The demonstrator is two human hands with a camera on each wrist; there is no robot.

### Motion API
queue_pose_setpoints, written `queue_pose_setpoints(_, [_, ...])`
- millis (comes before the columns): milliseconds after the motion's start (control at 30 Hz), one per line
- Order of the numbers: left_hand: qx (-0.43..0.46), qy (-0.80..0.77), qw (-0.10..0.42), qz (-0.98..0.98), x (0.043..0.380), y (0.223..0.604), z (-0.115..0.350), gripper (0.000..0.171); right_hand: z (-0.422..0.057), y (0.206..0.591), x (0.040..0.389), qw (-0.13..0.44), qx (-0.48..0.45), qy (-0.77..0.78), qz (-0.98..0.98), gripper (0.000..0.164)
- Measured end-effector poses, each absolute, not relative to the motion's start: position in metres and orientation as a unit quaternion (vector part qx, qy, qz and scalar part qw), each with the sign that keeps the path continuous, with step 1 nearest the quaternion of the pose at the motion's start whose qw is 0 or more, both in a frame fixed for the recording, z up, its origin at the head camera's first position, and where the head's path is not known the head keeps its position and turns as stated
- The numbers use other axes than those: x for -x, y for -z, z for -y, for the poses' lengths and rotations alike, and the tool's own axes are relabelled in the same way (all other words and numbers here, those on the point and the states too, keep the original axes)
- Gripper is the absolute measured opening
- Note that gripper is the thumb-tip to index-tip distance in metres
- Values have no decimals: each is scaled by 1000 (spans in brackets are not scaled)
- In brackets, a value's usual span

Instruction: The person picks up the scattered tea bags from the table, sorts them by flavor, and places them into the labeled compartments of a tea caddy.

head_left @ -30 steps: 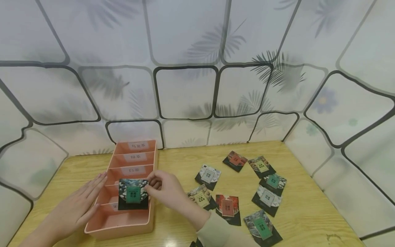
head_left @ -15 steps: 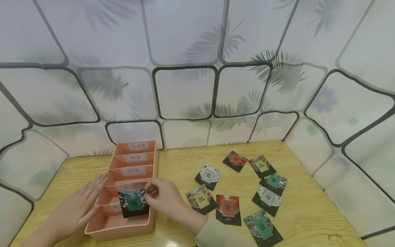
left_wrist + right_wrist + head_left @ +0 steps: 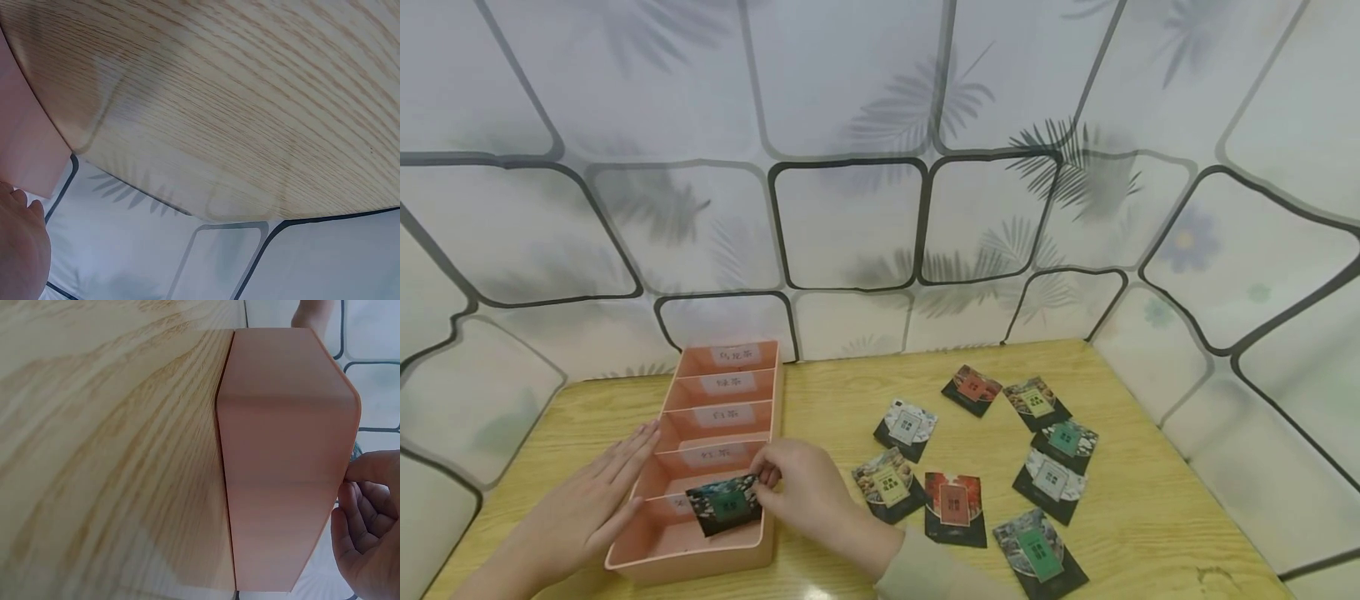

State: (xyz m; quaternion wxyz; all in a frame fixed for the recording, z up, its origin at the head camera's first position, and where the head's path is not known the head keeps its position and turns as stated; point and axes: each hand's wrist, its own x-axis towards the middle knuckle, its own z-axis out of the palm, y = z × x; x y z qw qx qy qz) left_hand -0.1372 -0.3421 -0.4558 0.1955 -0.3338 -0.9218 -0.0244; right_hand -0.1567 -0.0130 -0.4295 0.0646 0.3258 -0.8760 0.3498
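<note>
Head view: a person's right hand (image 3: 805, 483) pinches the edge of a dark packet (image 3: 718, 510), tilted over the nearest compartment (image 3: 673, 540) of a pink box (image 3: 700, 567); left of the packet, the left hand (image 3: 576, 507) lies straight-fingered beside the box. Left wrist: that hand, partly cropped. Right wrist: fingers (image 3: 352, 522) curled, packet mostly hidden.

Tabletop work area, the wider room being impossible to identify. Pale walls (image 3: 850, 225) printed with leaf motifs (image 3: 1066, 162) and dark rounded outlines (image 3: 850, 165) are enclosing a wood-grained table (image 3: 827, 392) at the back and sides; a labelled, divided pink tray (image 3: 281, 444) and small packets (image 3: 955, 510) are marking it as a work surface.
</note>
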Motion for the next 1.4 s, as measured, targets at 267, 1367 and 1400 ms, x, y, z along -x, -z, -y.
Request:
queue_pose_setpoints(267, [337, 26, 194, 921, 136, 453, 340, 78, 13, 430, 157, 64, -325, -342, 879, 10])
queue_pose_setpoints(1367, [339, 28, 195, 920, 137, 455, 341, 80, -28, 395, 178, 63, -232, -484, 841, 6])
queue_pose_setpoints(1400, [338, 27, 194, 921, 137, 455, 341, 80, -32, 393, 179, 65, -227, -486, 841, 6])
